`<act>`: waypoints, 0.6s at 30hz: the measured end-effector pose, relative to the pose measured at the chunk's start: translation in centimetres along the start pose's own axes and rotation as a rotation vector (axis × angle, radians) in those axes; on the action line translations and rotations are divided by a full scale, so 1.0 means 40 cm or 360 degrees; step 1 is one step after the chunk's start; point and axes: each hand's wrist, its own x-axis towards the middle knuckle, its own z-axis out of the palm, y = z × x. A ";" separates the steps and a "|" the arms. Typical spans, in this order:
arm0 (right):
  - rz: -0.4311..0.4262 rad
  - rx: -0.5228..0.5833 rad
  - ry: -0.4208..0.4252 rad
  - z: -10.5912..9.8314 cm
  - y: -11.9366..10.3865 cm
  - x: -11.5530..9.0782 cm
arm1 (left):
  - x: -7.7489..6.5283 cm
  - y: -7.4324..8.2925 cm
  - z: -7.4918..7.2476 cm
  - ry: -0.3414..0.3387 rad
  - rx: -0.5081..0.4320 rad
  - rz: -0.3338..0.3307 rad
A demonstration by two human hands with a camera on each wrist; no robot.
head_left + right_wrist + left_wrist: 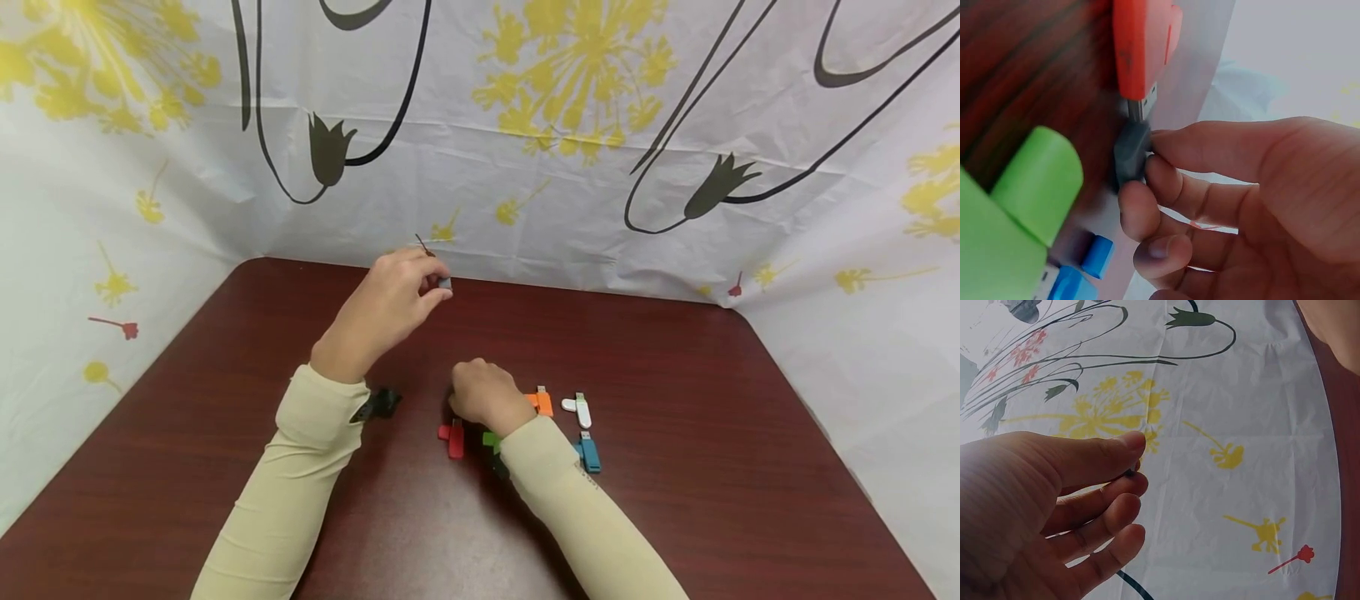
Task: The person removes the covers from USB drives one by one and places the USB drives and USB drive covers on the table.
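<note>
My left hand [382, 308] is raised over the far part of the table, pinching a small grey piece [445, 283] between thumb and fingers. Its other fingers are loosely bent, and most of the piece is hidden. Lower down, my right hand [487, 396] is at the tabletop and pinches a small dark grey block [1132, 152] with thumb and fingertips. That block is right at the metal plug of a red USB flash drive [1141, 50]. A green USB flash drive [1038, 181] and a blue piece [1097, 256] show beside it in the right wrist view.
On the dark red table [675, 358], an orange flash drive [545, 403], a white one [582, 410] and a teal one [590, 454] lie to the right of my right hand. A printed white cloth [450, 183] stands behind and along both sides.
</note>
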 end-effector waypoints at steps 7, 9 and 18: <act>-0.0024 -0.0010 0.0008 0.033 0.033 0.044 | 0.001 0.002 0.017 -0.0095 0.0012 -0.0033; 0.0003 0.0025 0.0000 0.002 0.018 0.010 | 0.002 0.004 0.020 -0.0146 0.0033 -0.0064; 0.0044 0.0199 0.0163 -0.131 0.059 -0.083 | 0.019 -0.011 0.058 -0.0608 0.0110 -0.0262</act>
